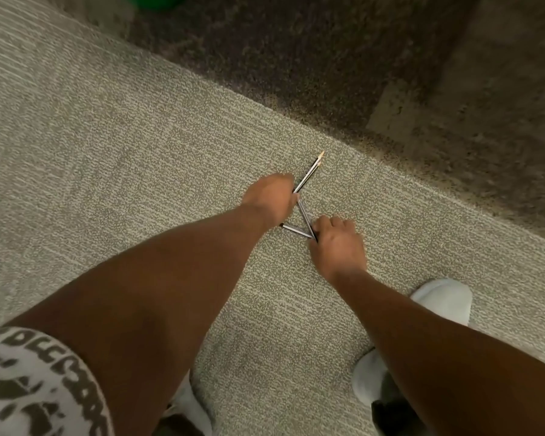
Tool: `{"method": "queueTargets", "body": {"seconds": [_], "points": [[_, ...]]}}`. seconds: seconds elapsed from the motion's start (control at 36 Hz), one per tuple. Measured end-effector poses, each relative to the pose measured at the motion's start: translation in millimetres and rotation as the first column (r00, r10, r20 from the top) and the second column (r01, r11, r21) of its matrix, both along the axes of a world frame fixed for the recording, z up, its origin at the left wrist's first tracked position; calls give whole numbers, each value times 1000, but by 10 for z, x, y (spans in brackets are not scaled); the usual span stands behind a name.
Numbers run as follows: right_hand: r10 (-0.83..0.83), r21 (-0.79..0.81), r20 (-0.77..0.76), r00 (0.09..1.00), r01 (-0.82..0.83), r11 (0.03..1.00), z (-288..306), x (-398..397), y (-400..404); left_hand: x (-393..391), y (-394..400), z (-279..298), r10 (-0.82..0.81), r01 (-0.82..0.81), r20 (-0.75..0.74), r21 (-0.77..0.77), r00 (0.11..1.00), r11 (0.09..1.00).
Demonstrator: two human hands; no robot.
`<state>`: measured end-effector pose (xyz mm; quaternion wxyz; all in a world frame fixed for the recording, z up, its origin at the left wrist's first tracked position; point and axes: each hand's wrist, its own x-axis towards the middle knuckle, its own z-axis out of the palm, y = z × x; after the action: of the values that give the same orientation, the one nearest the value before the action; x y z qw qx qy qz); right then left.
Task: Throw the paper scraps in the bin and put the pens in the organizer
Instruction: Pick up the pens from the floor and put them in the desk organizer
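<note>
Both my hands reach down to a light woven carpet. My left hand (271, 196) is closed around two thin pens (309, 174), whose tips stick out up and to the right. My right hand (339, 243) is closed on the ends of two more clear pens (302, 215) that lie on the carpet between the hands; one runs up toward my left hand, the other (293, 229) lies flatter to the left. No paper scraps and no organizer are in view.
A darker speckled floor (328, 58) lies beyond the carpet edge. Part of a green object (158, 0), cut off by the frame, is at the top edge. My feet in white slippers (444, 297) stand at the lower right.
</note>
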<state>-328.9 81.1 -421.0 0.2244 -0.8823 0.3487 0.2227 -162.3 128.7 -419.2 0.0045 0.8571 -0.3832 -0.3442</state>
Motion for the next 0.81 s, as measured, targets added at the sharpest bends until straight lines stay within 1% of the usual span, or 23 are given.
{"method": "queueTargets", "body": {"seconds": [0.11,0.19,0.28,0.39,0.5,0.58,0.67,0.75,0.81], "points": [[-25,14,-43,999,25,1000,7,30,9,-11,-68,11,7,-7,-8,15,1000,1000],[-47,31,-65,997,49,998,20,31,4,-35,-122,-22,38,-38,27,28,999,999],[-60,29,-49,997,62,998,22,-39,6,-59,-189,-54,61,-63,69,38,996,997],[-80,14,-16,997,80,997,32,-148,14,-69,-261,-67,25,-27,73,27,997,999],[-156,42,16,988,156,987,113,-180,-29,-35,-269,-6,19,-18,10,-28,1000,999],[-167,56,35,985,164,985,230,-170,-100,-21,-260,98,71,-76,-52,-119,996,990],[-130,34,47,990,128,991,404,-138,-194,-20,-262,286,145,-162,-91,-228,985,960],[-80,-2,63,995,81,997,615,-100,-292,-31,-284,548,161,-190,-135,-237,978,953],[-36,7,59,998,36,999,795,-60,-366,-26,-310,773,175,-211,-165,-233,971,949]]}}
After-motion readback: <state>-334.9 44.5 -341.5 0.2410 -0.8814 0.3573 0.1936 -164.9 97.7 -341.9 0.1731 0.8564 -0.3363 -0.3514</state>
